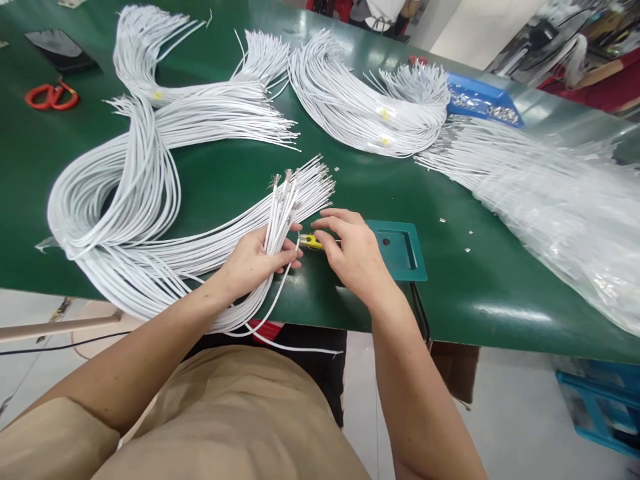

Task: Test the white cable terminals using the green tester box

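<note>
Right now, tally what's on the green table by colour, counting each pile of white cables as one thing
White cable bundles: 4
Orange scissors: 1
Blue tray: 1
Teal fixture: 1
Black phone: 1
Yellow piece at the right hand: 1
Total: 9

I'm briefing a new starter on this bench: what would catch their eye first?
Big looping bundles of white wires sprawl across the green table. At its near edge, the left hand grips a fan of wire ends, while the right hand touches a small yellow piece beside a teal block.
</note>
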